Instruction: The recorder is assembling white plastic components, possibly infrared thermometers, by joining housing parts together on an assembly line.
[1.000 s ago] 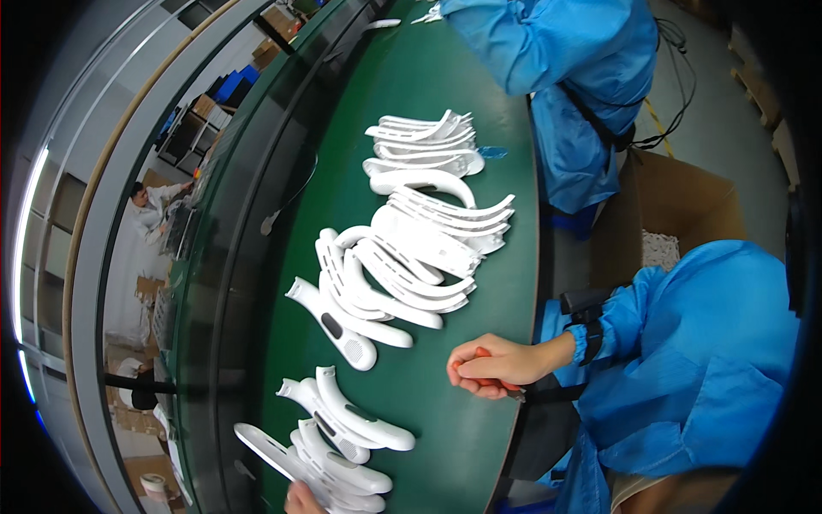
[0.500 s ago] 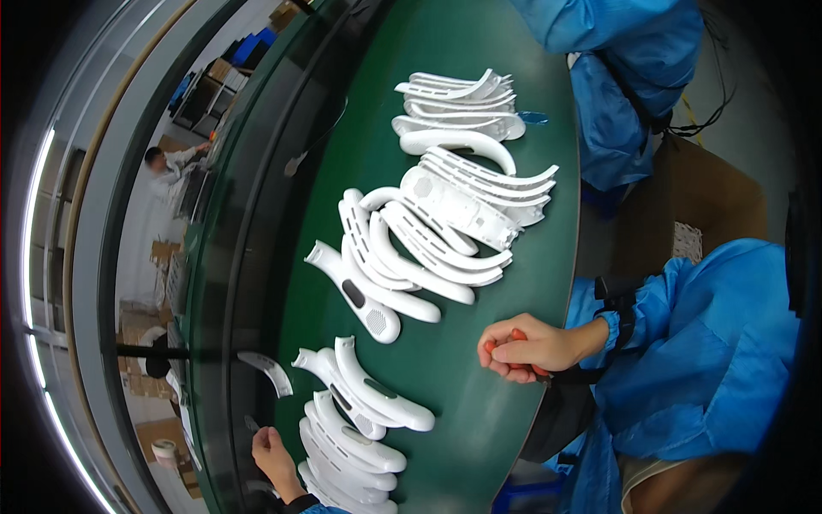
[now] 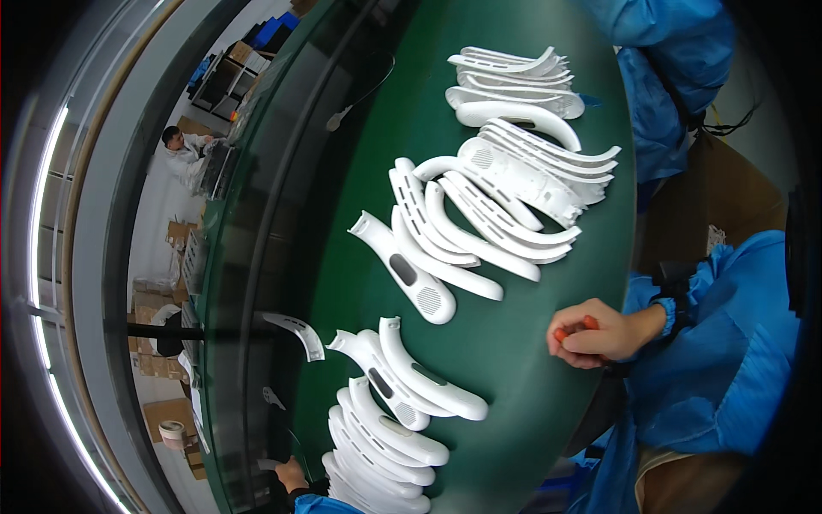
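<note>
My right hand [image 3: 591,334] is closed around a red-handled tool [image 3: 591,323] by the bench's right edge. Two red ends stick out of the fist, while the tool's head is hidden. My left hand [image 3: 291,474] reaches in at the lower left, its fingers at the end of a small pale piece [image 3: 268,464]. Whether they grip it does not show. Beside that hand lies a row of curved white plastic shells [image 3: 385,445]. Just above are white shells with dark oval windows [image 3: 437,390], and a lone curved white piece [image 3: 298,332] lies left of them.
More white shells [image 3: 479,206] spread up the green bench [image 3: 514,377], stacked toward the far end. White plugs on cables [image 3: 338,118] lie along the left. A co-worker's blue sleeve [image 3: 668,94] is at the upper right, near a cardboard box [image 3: 728,180]. Another person [image 3: 184,154] works beyond.
The view has shifted, so the bench and shells appear farther right and slightly higher. My left hand has moved nearer me to the pale piece; my right hand keeps its hold on the tool.
</note>
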Available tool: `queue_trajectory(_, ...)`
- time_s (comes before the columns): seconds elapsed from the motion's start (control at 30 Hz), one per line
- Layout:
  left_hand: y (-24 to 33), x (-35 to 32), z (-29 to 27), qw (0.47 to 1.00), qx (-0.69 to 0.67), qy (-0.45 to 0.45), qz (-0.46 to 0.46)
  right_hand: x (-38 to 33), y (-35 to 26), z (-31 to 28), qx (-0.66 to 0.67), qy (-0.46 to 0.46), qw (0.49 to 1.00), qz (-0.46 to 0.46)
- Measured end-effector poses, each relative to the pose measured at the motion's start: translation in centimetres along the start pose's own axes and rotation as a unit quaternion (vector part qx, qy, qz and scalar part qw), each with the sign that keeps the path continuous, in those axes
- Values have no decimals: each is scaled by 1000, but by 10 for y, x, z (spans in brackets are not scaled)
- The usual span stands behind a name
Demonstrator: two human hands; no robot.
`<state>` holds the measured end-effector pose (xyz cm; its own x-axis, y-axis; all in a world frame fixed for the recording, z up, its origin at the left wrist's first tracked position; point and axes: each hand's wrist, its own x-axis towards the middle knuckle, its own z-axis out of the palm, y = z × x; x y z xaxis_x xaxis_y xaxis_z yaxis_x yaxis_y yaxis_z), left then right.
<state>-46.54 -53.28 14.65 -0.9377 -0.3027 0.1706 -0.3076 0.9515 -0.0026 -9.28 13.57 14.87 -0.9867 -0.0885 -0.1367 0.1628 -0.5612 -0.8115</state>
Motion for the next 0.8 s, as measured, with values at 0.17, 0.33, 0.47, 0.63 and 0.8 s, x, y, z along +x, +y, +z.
queue_trajectory(0.17, -31, 24, 25, 996, 18, -59, -67, -6, 4, 0, -12, 4, 1000, 0)
queue_trajectory(0.33, -33, 39, 39, 990, -5, -106, -95, 0, 12, -3, 9, 27, 1000, -11)
queue_trajectory(0.47, -7, 44, 25, 984, -83, -118, -105, 1, 2, 3, -2, 13, 999, -32)
queue_trajectory(0.63, 84, 27, -18, 914, -367, -54, -163, 4, 5, -2, 1, 3, 999, -33)
queue_trajectory(0.8, 191, -73, -145, 716, -646, -264, 17, -3, 11, -4, -11, 2, 1000, -5)
